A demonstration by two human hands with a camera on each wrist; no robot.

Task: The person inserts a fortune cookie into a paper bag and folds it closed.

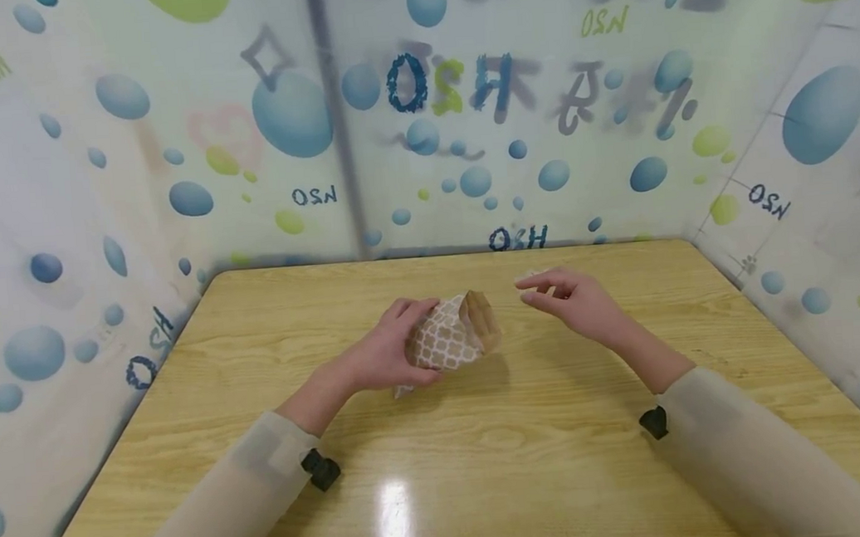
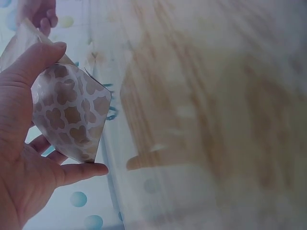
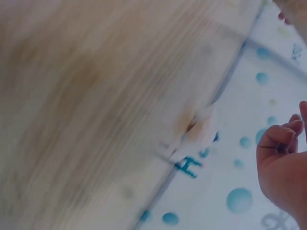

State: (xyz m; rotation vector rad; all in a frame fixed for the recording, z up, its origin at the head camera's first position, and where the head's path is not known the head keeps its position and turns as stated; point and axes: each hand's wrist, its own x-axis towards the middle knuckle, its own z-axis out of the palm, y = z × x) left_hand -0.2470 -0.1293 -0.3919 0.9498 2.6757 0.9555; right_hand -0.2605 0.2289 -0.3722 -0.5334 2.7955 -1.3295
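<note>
Fingers of my left hand (image 1: pixel 383 351) grip the patterned paper bag (image 1: pixel 445 336) over the worktop (image 1: pixel 564 475), mouth toward my loosely bent, seemingly empty right hand (image 1: pixel 576 298); a light hold should keep it gaping.

I am in a small booth-like space: bubble-patterned walls (image 1: pixel 583 208) with mirrored "H2O" lettering (image 1: pixel 447 84) enclose my wood-grain table (image 1: pixel 504 471) left, right and far; home or workplace, I cannot tell.

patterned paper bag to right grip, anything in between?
Only bare wood-grain tabletop between patterned paper bag and right grip, head view. Small pale item peeks out behind the grip, outside that gap.
</note>
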